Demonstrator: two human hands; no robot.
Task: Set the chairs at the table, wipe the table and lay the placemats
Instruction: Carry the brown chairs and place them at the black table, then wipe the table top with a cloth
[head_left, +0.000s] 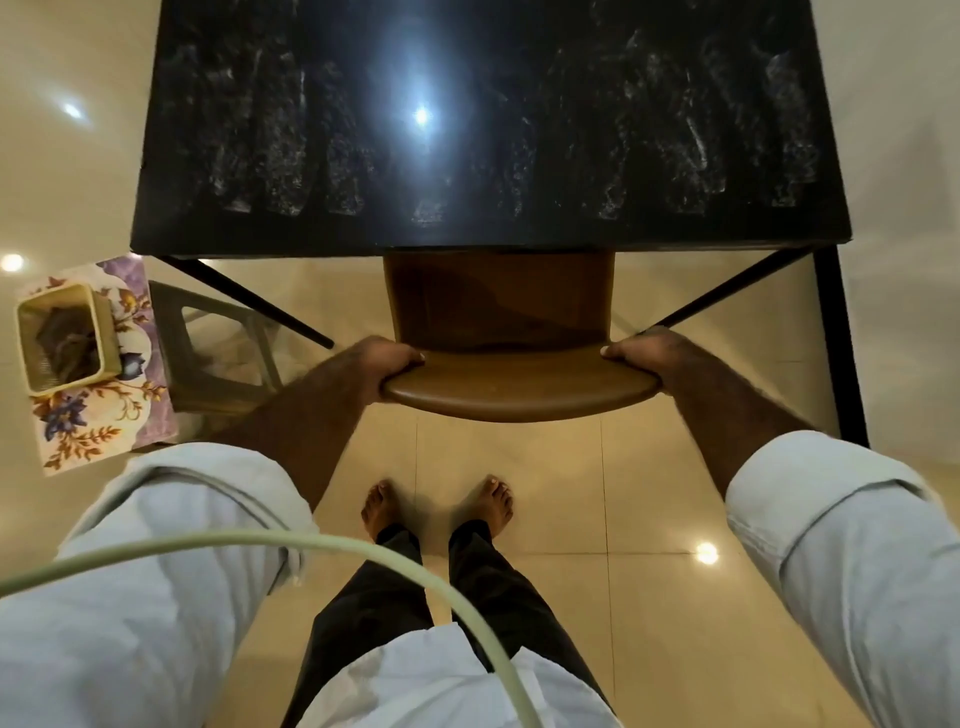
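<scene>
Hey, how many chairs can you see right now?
1: the brown chair, seat partly under the table's near edge, left hand and right hand gripping its backrest. Others may be hidden.

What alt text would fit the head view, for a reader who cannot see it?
Seen from above, a person's left hand and right hand grip a brown chair by the two ends of its backrest, the seat partly under a black table. To the left, a yellow basket stands on a floral mat.
</scene>
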